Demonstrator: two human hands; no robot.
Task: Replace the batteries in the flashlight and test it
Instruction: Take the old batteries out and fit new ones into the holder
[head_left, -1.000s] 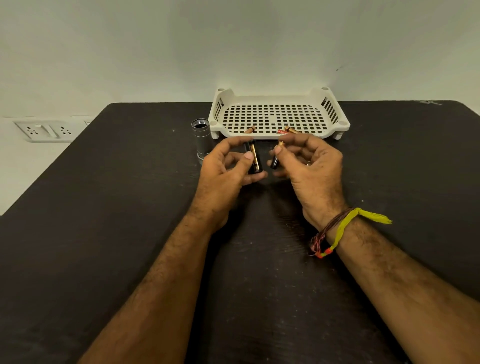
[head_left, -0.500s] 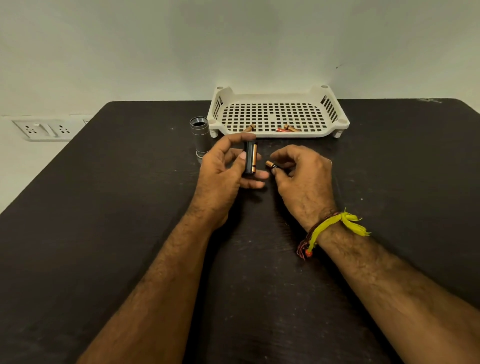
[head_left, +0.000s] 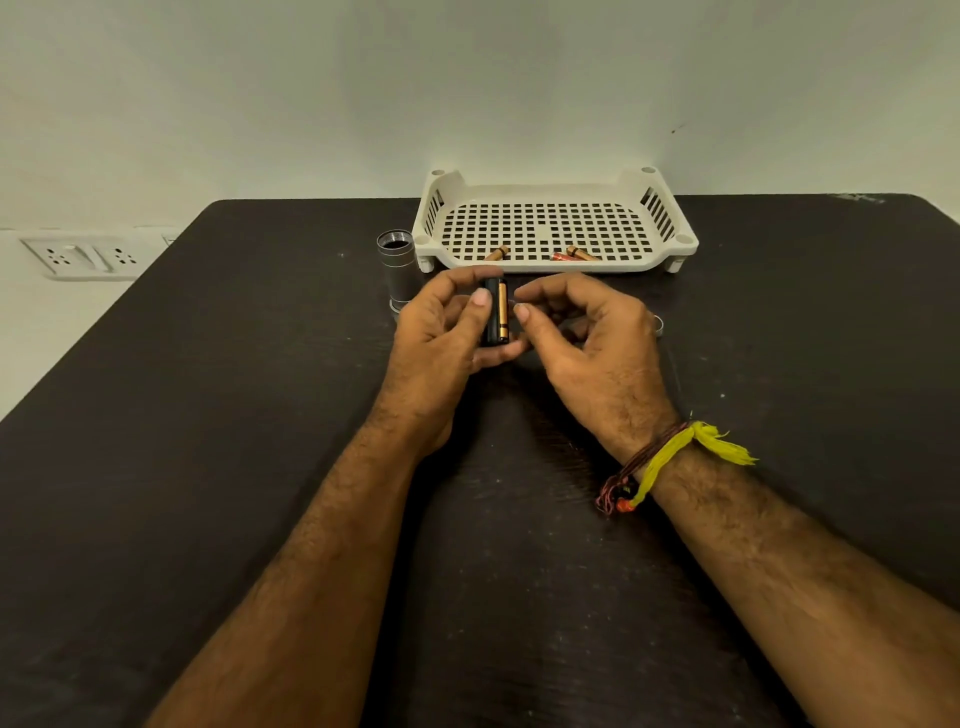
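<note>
The left hand (head_left: 441, 338) holds a black battery holder (head_left: 495, 312) upright, its grip clamped on it: thumb pressed on the near face, fingers curled round the top and under the bottom. One battery (head_left: 502, 310), copper and black, sits in the holder's slot facing the camera.

The right hand (head_left: 587, 338) hangs just right of the holder, its fingers curled, thumb and forefinger tips close together right beside the battery. Whether this grip pinches anything cannot be told; no battery shows between the fingertips. A yellow and brown thread band (head_left: 660, 462) is tied round the right wrist.

Just left of the left hand and a little beyond it, the flashlight body (head_left: 397, 273), a silver tube, stands upright on the dark worktop (head_left: 208, 415) with its open threaded end up. Beyond both hands lies a white perforated tray (head_left: 556, 218) at the far edge of the worktop. At its near rim lie loose batteries: one (head_left: 496, 253) beyond the left hand and two more (head_left: 576, 254) beyond the right. A small silver object (head_left: 658, 325), partly hidden, peeks out from behind the right hand on the worktop. A wall socket panel (head_left: 83, 255) sits far to the left.
</note>
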